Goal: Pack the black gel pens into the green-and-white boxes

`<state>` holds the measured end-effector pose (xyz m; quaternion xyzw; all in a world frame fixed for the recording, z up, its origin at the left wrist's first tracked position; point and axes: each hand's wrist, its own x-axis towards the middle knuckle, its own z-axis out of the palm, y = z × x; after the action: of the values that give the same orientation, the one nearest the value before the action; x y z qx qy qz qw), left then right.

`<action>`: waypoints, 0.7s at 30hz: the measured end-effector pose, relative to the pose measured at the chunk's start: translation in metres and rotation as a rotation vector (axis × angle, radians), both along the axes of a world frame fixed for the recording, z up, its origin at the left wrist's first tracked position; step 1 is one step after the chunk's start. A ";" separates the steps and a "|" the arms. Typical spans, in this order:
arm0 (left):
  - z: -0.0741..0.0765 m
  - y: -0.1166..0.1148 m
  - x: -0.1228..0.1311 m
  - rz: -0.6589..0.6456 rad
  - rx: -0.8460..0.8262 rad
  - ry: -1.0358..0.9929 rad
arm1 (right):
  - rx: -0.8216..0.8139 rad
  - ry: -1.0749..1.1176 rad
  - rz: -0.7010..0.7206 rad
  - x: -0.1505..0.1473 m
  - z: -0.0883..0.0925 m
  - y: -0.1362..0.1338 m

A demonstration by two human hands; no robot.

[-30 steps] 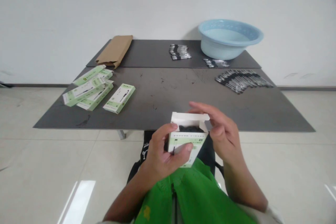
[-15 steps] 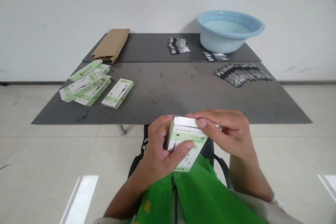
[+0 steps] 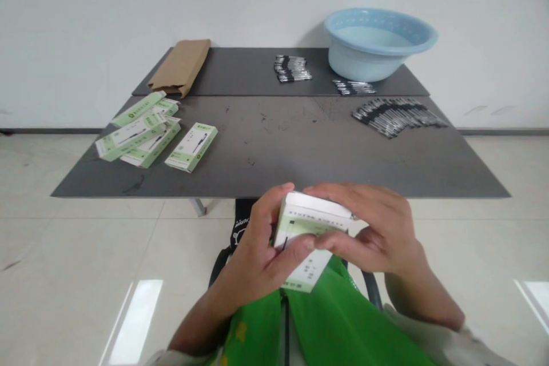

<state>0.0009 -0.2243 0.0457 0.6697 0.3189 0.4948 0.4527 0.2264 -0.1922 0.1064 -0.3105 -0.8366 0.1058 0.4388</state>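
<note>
Between my two hands, near the table's front edge and above my lap, is a white and green pen box point(image 3: 315, 223), tilted with its white end facing away from me. My left hand point(image 3: 270, 246) is closed around the box's left side, thumb across the printed front. From the right, my right hand point(image 3: 373, 226) grips it too, its thumb on the front and its fingers along the far top edge. The end flap looks folded down; the inside of the box is hidden.
Several similar pen boxes point(image 3: 137, 131) lie piled at the table's left, with one box point(image 3: 191, 147) apart. Behind them is a brown paper bag point(image 3: 182, 66). A blue basin point(image 3: 369, 60) stands back right, near fanned pens point(image 3: 394, 116), a small pen group point(image 3: 354, 87) and another pen row point(image 3: 292, 68).
My right thumb has moved from the box's end edge down onto its printed front. The white end now looks flat and closed. The view has shifted slightly.
</note>
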 end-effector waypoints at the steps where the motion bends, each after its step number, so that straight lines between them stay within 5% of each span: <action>1: 0.002 0.000 0.001 -0.001 0.029 -0.005 | 0.001 -0.019 -0.012 -0.002 0.001 -0.001; 12: 0.008 0.001 0.008 0.016 0.209 -0.053 | -0.098 0.028 0.087 0.001 -0.002 -0.008; 18: 0.016 -0.001 0.011 0.012 0.158 0.000 | -0.151 0.068 0.108 0.003 -0.007 -0.015; 21: 0.012 -0.002 0.012 -0.048 0.120 -0.129 | -0.151 0.172 0.089 0.003 -0.018 -0.018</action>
<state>0.0132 -0.2265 0.0580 0.6697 0.2428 0.5442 0.4432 0.2291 -0.2097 0.0889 -0.2951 -0.7984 0.2139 0.4793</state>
